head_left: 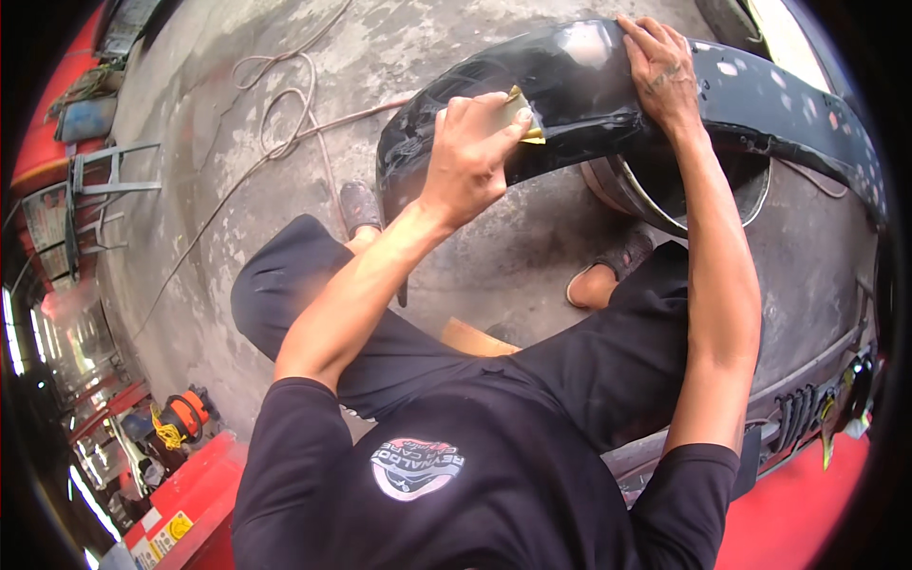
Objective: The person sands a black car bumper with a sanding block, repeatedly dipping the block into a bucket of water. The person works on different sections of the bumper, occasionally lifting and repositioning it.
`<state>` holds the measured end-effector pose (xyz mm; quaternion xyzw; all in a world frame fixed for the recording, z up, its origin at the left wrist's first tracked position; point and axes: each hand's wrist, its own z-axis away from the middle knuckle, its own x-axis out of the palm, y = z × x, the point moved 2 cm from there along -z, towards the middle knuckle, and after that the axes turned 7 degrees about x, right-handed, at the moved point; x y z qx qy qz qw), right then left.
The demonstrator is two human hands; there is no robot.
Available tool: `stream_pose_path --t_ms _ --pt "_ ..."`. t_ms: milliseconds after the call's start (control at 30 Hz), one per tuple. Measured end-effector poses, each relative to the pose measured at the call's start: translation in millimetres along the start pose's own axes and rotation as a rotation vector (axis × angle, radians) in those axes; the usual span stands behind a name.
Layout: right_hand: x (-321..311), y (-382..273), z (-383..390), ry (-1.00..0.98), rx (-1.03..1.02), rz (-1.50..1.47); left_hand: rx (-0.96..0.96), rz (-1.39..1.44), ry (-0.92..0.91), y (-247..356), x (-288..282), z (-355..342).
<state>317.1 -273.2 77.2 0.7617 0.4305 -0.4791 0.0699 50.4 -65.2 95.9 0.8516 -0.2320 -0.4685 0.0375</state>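
A long, curved black car bumper (pixel 560 85) lies across in front of me, dull and scuffed, with pale patches along its right side. My left hand (pixel 470 152) is closed around a folded piece of yellow-backed sandpaper (pixel 532 119) and presses it to the bumper's left part. Thumb and fingers pinch the paper, and part of it is hidden in the hand. Farther right, my right hand (pixel 662 81) grips the bumper, its fingers reaching to the far edge.
Below the bumper stands a round, open metal rim (pixel 655 199). A thin hose (pixel 309 114) loops over the concrete floor (pixel 218 142). To the left are a grey metal stand (pixel 109 185) and an orange-and-black tool (pixel 185 413) with a yellow cord. Under me shows a wooden seat (pixel 475 337).
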Motion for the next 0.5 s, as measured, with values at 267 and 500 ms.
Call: stream_pose_path --t_ms 267,500 --pt "-32 -45 -2 -0.036 0.225 -0.144 -0.05 -0.056 -0.006 -4 -16 28" --pt "-32 -34 1 0.0 0.171 -0.142 -0.01 -0.059 -0.028 -19 -22 42"
